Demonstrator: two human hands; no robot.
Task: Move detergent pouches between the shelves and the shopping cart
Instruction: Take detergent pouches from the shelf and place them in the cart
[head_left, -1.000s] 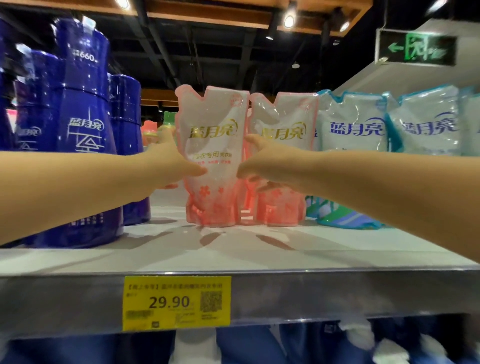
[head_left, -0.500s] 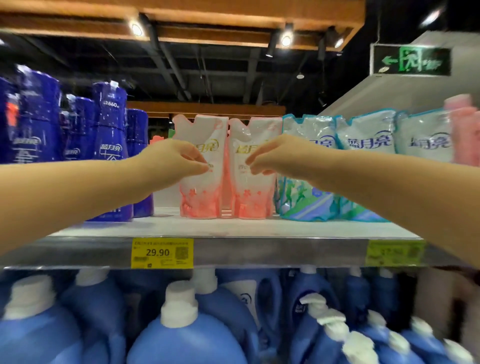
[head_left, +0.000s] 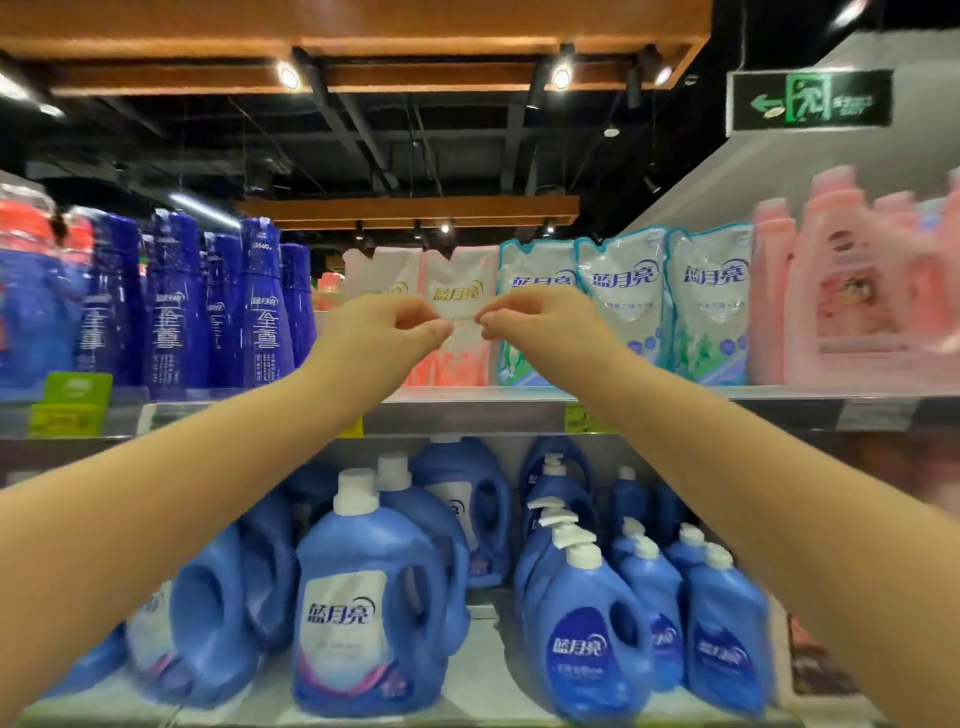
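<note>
Two pink detergent pouches stand upright side by side on the upper shelf (head_left: 467, 413): one (head_left: 460, 291) at centre and another (head_left: 387, 267) to its left, half hidden by my left hand. My left hand (head_left: 384, 325) and my right hand (head_left: 535, 319) hover in front of them at mid height, fingertips facing each other across a small gap. Each hand's fingers are curled toward the thumb and hold nothing. I cannot tell whether either hand touches a pouch. No shopping cart is in view.
Several blue-green pouches (head_left: 623, 291) stand right of the pink ones, then pink jugs (head_left: 852, 301). Tall dark blue bottles (head_left: 176, 306) fill the shelf's left side. Blue detergent jugs (head_left: 363, 597) crowd the lower shelf. An exit sign (head_left: 810, 101) hangs top right.
My hands let go of the left pink pouch's sides and curled their fingers. The view has pulled back from the shelf, so the lower shelf of jugs now shows.
</note>
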